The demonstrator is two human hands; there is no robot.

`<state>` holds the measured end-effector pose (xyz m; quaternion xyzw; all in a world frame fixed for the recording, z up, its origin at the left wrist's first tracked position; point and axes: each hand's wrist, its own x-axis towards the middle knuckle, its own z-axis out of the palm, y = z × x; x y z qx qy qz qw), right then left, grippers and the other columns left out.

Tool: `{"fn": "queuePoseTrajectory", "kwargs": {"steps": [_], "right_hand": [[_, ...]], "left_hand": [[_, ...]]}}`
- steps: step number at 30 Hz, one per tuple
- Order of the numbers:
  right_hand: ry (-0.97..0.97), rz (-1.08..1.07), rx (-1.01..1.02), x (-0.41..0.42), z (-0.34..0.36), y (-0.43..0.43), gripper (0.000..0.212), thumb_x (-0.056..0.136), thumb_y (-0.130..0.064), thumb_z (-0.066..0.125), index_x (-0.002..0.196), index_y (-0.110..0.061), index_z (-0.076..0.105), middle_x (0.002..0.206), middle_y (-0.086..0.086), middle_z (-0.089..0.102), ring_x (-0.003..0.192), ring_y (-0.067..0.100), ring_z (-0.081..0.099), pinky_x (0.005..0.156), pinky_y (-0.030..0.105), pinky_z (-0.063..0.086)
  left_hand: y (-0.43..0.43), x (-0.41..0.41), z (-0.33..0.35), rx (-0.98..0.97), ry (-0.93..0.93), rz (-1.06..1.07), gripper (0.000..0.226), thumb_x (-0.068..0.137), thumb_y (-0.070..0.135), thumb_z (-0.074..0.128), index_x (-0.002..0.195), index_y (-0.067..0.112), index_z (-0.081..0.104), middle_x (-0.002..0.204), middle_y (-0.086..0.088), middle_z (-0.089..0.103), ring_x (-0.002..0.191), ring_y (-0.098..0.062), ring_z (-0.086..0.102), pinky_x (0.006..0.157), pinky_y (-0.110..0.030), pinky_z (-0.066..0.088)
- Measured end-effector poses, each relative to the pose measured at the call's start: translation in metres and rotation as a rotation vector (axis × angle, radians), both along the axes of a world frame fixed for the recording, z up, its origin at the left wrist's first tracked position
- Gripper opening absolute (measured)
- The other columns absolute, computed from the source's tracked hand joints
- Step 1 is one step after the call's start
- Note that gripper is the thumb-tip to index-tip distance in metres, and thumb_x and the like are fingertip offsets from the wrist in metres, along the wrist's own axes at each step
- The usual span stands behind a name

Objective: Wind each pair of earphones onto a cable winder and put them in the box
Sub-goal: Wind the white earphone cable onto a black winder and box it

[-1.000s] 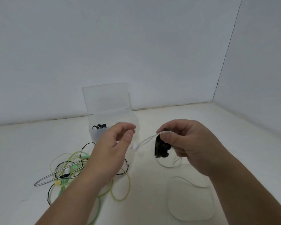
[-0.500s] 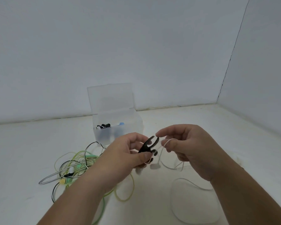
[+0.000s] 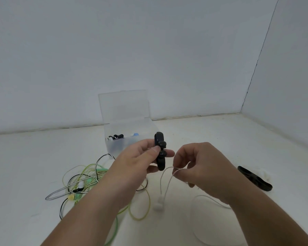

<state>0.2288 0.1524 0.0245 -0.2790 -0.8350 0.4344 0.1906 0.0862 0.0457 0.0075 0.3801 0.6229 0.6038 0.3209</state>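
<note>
From the head view, we judge the task partly done: the clear box (image 3: pixel 132 137) at the back of the table (image 3: pixel 220 139), lid up, already holds some wound earphones, dark and white shapes with a bit of blue. A tangle of green, yellow and black-and-white earphones (image 3: pixel 89 181) lies unwound to our left, and a second black winder (image 3: pixel 254 178) waits on the table to our right.

Our left hand (image 3: pixel 137 164) pinches a black cable winder (image 3: pixel 160 151) upright between thumb and fingers, just in front of the box. Our right hand (image 3: pixel 201 167), beside it, grips a fold of the white earphone cable (image 3: pixel 167 176); two earbuds (image 3: pixel 159 203) dangle below, and the rest loops on the table. No turn is on the winder yet.
</note>
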Motion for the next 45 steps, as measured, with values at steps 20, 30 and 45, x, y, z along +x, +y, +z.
{"fn": "queuePoseTrajectory", "kwargs": {"steps": [20,30,45], "right_hand": [[-0.262,-0.283,-0.307,0.032,-0.003,0.047,0.036,0.104,-0.027,0.05,0.093,0.004,0.063,0.069,0.019,0.069,0.054,0.029,0.068,0.046,0.029,0.052],[-0.32,-0.468,0.197,0.008,-0.032,0.063,0.014,0.086,-0.026,0.07,0.095,-0.016,0.072,0.089,0.004,0.073,0.088,0.027,0.071,0.085,0.034,0.056],[-0.06,-0.382,0.302,-0.017,-0.039,0.047,0.011,0.093,-0.022,0.059,0.083,-0.024,0.062,0.08,-0.009,0.067,0.076,0.011,0.064,0.07,0.033,0.054]], "left_hand": [[-0.005,0.0,0.014,-0.117,-0.188,-0.013,0.024,0.1,0.02,0.034,0.095,0.012,0.056,0.057,-0.001,0.033,0.048,-0.014,0.018,0.047,-0.024,0.01],[-0.001,0.015,-0.009,-0.138,0.095,-0.326,0.037,0.082,0.027,0.039,0.103,0.004,0.059,0.087,-0.009,0.074,0.077,-0.021,0.063,0.074,-0.034,0.053],[0.008,0.004,0.003,0.172,-0.363,0.157,0.016,0.102,0.008,0.043,0.102,0.008,0.059,0.087,-0.012,0.076,0.066,-0.02,0.064,0.063,-0.028,0.056]]}}
